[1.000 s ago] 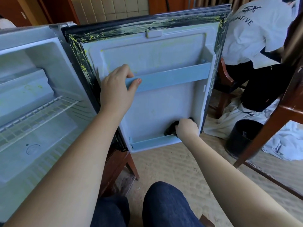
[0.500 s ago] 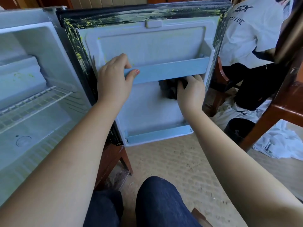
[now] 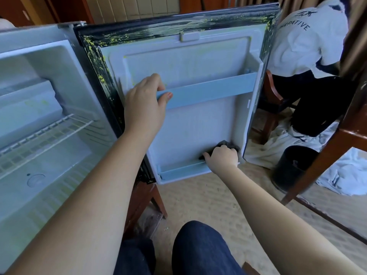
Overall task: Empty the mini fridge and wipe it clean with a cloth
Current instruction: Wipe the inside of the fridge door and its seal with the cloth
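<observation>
Mini fridge door (image 3: pixel 198 62) wide open at 12 o'clock, wire shelf (image 3: pixel 45 135) at 9, black bin (image 3: pixel 292 167) at 3. Left hand (image 3: pixel 143 108), fingers wrapped round door rail (image 3: pixel 214 90); right hand (image 3: pixel 222 158) clenching dark cloth (image 3: pixel 228 144) at door's 5 o'clock corner.

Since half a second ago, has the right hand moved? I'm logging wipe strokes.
Yes. The right hand, gripping the cloth, went down the door, from just under the upper rail to just above the bottom rail.
</observation>
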Tool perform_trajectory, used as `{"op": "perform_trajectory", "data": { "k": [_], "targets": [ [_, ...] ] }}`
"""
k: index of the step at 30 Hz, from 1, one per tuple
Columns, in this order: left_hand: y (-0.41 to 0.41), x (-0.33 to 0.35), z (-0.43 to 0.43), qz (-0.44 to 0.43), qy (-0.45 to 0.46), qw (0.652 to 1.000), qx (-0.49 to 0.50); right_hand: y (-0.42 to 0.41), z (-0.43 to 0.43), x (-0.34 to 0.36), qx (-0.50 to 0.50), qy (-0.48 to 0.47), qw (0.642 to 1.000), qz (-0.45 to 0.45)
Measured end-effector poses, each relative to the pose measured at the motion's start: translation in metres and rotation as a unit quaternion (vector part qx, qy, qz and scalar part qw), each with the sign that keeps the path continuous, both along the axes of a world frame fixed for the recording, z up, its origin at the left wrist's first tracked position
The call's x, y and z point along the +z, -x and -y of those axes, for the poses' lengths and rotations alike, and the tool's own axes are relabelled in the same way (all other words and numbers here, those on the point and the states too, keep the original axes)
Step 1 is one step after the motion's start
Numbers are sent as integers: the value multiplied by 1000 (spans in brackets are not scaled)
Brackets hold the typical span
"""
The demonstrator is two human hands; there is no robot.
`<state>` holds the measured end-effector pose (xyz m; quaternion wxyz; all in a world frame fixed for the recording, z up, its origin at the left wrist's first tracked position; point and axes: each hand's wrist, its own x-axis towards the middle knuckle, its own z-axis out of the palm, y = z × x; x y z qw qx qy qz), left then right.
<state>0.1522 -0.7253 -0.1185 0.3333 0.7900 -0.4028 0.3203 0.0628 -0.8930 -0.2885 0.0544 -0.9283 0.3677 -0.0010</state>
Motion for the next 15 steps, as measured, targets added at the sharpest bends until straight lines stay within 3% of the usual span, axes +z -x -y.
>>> {"op": "perform_trajectory", "data": {
  "k": [6, 15],
  "targets": [
    [1, -2, -3, 8, 2, 1000, 0, -3, -14, 11, 3, -18, 999, -30],
    [2, 0, -5, 6, 2, 1000, 0, -42, -96, 15, 106, -82, 991, -6]
  ]
}}
